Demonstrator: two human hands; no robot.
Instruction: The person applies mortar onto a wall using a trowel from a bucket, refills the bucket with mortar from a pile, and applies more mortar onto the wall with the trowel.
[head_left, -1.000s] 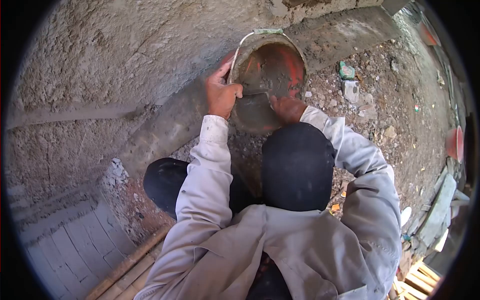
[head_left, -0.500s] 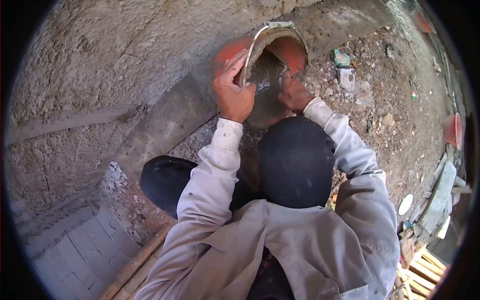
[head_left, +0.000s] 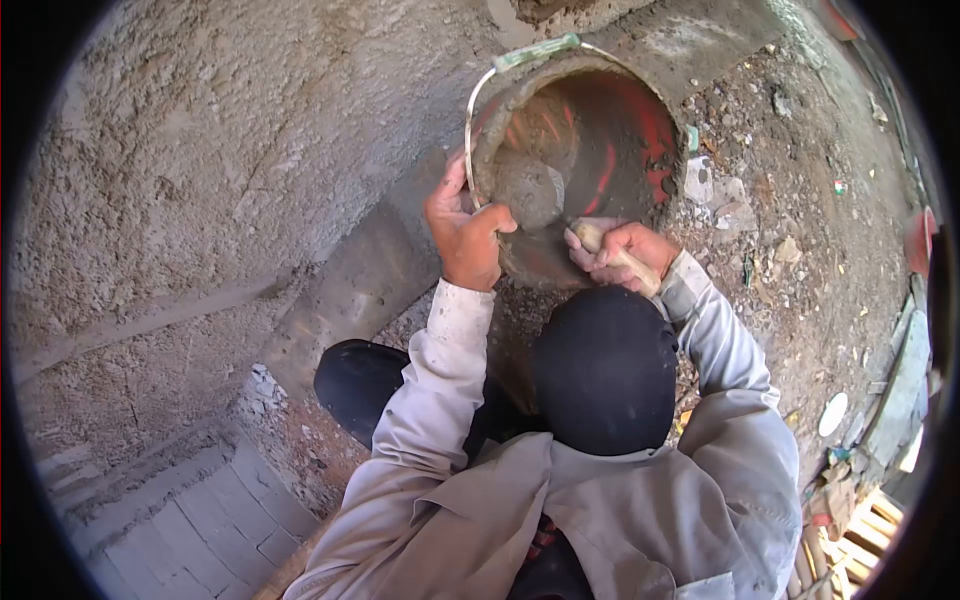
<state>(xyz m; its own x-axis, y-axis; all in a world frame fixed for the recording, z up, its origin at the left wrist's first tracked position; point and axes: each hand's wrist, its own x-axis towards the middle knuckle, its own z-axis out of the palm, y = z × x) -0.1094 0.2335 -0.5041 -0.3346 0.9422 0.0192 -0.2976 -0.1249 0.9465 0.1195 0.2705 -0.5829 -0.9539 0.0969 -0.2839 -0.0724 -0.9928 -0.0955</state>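
A red bucket (head_left: 655, 150), its inside smeared with grey mortar, is tipped with its mouth toward me. My left hand (head_left: 468, 235) grips the left side of the rim, thumb on the inside edge, fingers around the outside. A wire handle with a green grip (head_left: 537, 53) arches over the top of the mouth. At the bucket's lower rim, my right hand (head_left: 625, 252) is closed around the pale wooden handle of a trowel (head_left: 640, 275). Its blade is hard to tell apart from the mortar. A grey lump of mortar (head_left: 530, 195) lies inside the bucket.
A rough plastered wall (head_left: 200, 180) rises on the left, with a grey board (head_left: 350, 270) along its foot. Rubble-strewn ground (head_left: 800, 270) lies to the right, with another red bucket (head_left: 918, 240) at the far edge. My dark-clad knee (head_left: 605, 370) is just below the bucket.
The bucket has turned so its mouth faces me more fully, showing the inside. My right hand has drawn back down toward me, and the wooden handle now shows in it. My left hand stays on the rim.
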